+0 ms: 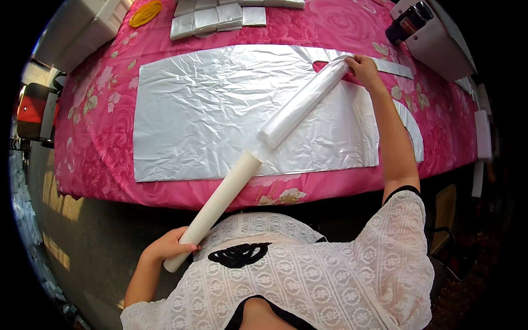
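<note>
A white tube (220, 203) slants up from near my lap to the table's front edge. My left hand (173, 243) is wrapped round its lower end. Beyond its upper end lies a narrow sleeve of clear plastic film (302, 104), in line with the tube; some thin film shows where the two meet. The far end of that film is pinched in my right hand (360, 67). Under both spreads a silvery plastic sheet (187, 121), wrinkled, shaped like an apron, with a rounded opening and a strap at the right.
A pink floral cloth (93, 137) covers the table. Stacks of folded silvery packets (206, 21) and a yellow oval item (146, 13) lie at the back. White boxes (82, 33) stand at the far left. A dark jar (410, 23) rests by a white box (440, 47) at the far right.
</note>
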`<state>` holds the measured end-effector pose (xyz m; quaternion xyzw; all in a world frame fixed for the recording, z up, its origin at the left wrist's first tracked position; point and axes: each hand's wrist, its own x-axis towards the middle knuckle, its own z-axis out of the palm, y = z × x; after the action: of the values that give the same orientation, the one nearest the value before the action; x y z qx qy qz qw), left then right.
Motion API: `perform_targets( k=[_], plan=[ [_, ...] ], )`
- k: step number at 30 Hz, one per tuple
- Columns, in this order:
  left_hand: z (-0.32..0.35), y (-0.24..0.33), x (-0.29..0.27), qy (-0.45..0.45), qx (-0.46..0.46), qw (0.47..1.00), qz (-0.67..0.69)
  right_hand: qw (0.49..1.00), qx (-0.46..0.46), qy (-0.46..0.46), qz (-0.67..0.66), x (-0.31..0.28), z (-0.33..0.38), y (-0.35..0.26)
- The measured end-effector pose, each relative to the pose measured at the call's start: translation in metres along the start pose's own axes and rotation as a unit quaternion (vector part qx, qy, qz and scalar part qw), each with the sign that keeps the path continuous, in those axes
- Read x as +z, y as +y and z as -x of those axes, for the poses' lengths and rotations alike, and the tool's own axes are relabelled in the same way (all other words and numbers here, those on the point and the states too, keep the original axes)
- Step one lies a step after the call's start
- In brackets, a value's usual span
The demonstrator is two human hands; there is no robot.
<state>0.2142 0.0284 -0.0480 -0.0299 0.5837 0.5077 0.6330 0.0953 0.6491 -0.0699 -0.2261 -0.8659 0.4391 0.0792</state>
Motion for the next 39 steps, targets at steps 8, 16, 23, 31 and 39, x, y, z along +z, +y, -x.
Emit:
perform_targets(
  k=[8, 16, 23, 31, 39],
  plan=[
    [-0.013, 0.084, 0.001, 0.040, 0.126, 0.927, -0.351, 0.991, -0.008, -0.110, -0.071, 0.041, 0.010, -0.051],
    [-0.090, 0.162, 0.025, 0.218, 0.393, 0.612, -0.650, 0.956, -0.078, -0.282, 0.038, 0.119, 0.017, -0.117],
    [-0.134, 0.113, 0.061, 0.060, 0.498, 0.565, -0.655, 0.929, -0.025, -0.361, 0.073, 0.120, 0.002, -0.126],
    [-0.130, 0.079, 0.073, 0.080, 0.421, 0.569, -0.702, 0.970, -0.163, -0.112, 0.140, 0.112, 0.053, -0.135],
    [-0.130, 0.078, 0.076, 0.098, 0.420, 0.538, -0.724, 0.893, -0.330, -0.169, 0.253, 0.101, 0.204, -0.100]
  ],
)
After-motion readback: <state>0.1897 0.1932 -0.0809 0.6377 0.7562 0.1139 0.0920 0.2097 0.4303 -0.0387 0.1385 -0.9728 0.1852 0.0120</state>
